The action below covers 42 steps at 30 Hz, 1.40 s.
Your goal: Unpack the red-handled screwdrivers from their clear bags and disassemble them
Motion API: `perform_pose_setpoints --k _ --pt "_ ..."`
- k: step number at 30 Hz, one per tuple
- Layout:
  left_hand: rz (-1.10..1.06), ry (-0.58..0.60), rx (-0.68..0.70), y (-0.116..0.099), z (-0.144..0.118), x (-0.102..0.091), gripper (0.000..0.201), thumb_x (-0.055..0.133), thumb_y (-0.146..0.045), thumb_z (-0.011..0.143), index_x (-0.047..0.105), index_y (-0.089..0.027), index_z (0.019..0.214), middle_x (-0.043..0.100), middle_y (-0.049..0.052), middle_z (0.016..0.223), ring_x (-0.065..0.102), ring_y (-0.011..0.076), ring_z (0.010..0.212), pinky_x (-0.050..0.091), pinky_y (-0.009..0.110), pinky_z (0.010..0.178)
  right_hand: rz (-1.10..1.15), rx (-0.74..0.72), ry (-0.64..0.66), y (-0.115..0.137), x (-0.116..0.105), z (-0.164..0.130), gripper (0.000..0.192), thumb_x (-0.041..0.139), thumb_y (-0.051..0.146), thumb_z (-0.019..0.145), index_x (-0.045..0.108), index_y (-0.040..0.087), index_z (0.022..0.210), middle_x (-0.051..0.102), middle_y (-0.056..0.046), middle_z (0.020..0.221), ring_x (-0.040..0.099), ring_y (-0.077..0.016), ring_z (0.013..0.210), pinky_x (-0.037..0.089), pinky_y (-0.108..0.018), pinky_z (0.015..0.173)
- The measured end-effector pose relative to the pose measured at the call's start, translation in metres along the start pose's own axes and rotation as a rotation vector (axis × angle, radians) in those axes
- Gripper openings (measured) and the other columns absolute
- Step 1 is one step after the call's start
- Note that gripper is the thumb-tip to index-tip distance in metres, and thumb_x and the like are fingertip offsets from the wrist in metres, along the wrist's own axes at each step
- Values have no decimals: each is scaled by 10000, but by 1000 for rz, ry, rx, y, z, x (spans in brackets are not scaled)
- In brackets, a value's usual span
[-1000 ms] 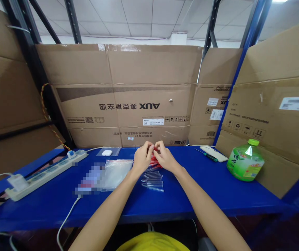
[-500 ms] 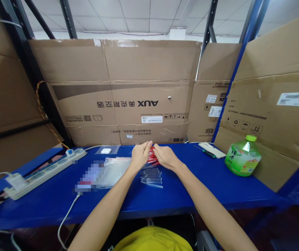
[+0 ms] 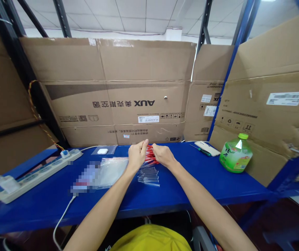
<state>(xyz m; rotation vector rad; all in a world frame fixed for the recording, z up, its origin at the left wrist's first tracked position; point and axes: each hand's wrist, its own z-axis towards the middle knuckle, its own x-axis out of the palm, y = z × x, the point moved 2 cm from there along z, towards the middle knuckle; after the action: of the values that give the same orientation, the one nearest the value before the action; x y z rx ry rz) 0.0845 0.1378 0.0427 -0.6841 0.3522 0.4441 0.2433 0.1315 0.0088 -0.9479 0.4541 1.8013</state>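
Bottom centre of the frame: a yellow garment point(image 3: 149, 240), cut off by the lower edge; two bare forearms rise from it toward mid-frame.

Blue table point(image 3: 196, 188), across the lower half. On it, just below the hands, a row of clear tubes point(image 3: 148, 176) lying side by side.

Centre of the frame: left hand point(image 3: 136, 156) and right hand point(image 3: 163, 156), close together above the far end of the clear tubes. Between them a bunch of red-tipped pieces point(image 3: 150, 156), its red part showing in the gap. Left-hand fingers curled, closed on the bunch's left end; right-hand fingers bent, closed on its right end. Both ends of the bunch are hidden under the fingers; the count of pieces cannot be made out.

Left of the hands: clear plastic bags point(image 3: 112, 169) lying flat, next to a blurred patch point(image 3: 85, 177) whose contents are unreadable. A white cable point(image 3: 63, 218) runs from it off the table's near edge. Far left: white power strip point(image 3: 37, 172).

Behind the bags: small white case point(image 3: 102, 151).

Right side: green bottle point(image 3: 235, 153), upright; a white flat device point(image 3: 207, 148) with a screwdriver point(image 3: 201, 150) beside it.

Back: cardboard boxes point(image 3: 123, 94) walling the table, print mirrored.
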Motion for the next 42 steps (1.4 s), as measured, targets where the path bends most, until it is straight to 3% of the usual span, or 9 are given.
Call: perform_pose_setpoints --k 8,16,27,29,31,34,35,38,42 --pt "-138 -17 -13 -10 -2 -1 547 378 -505 1004 390 -183 562 359 -30 490 324 97 505 226 274 541 -23 -32 -114 -4 1 -3 268 331 215 1044 530 173 868 654 -54 739 589 -149 647 310 -277 576" --pt "-312 39 -102 -16 -3 3 565 388 -572 985 351 -188 573 344 -29 529 320 97 531 253 258 534 7 17 -97 -6 -2 -5 314 311 261 1044 550 173 861 649 -75 741 591 -164 663 311 -285 584" --pt "-416 35 -105 -20 -5 10 569 422 -577 977 333 -190 570 323 -31 529 298 91 526 245 261 524 6 23 -142 -11 2 -5 395 264 338 1059 553 170 849 651 -89 723 582 -165 637 292 -292 578" --pt "-432 43 -112 -22 -3 4 582 431 -602 967 334 -192 565 320 -33 525 295 89 518 251 257 514 7 37 -149 -15 4 -7 410 255 352 1064 554 168 850 653 -88 716 580 -160 626 286 -288 573" --pt "-465 -28 -122 -22 7 -15 589 443 -630 953 359 -193 567 338 -34 521 302 88 506 264 248 498 1 109 -164 -26 4 -10 426 233 338 1068 552 169 842 643 -77 680 573 -158 606 277 -283 565" --pt "-585 -428 -90 -19 33 -61 550 458 -656 940 434 -194 642 360 -46 544 316 85 491 283 223 480 -11 321 -217 -50 0 -21 437 205 309 1071 554 167 851 615 -57 620 556 -161 568 264 -274 549" --pt "-628 -494 -56 -18 41 -73 534 477 -660 930 446 -195 669 338 -56 548 295 81 482 267 215 469 -17 368 -237 -56 -2 -24 436 205 307 1071 558 161 860 620 -62 624 560 -165 568 268 -274 552" --pt "-660 -390 -43 -15 57 -80 515 520 -650 914 448 -195 684 376 -55 559 309 74 469 255 203 451 -24 370 -226 -61 -4 -27 418 228 299 1070 577 146 898 659 -89 691 592 -179 612 285 -277 579" --pt "-524 -125 -115 -5 48 -44 446 491 -579 953 540 -186 747 491 -30 587 417 91 507 323 203 490 18 238 -113 -46 -3 -22 374 296 320 1069 603 157 931 687 -86 790 614 -184 712 326 -268 636"
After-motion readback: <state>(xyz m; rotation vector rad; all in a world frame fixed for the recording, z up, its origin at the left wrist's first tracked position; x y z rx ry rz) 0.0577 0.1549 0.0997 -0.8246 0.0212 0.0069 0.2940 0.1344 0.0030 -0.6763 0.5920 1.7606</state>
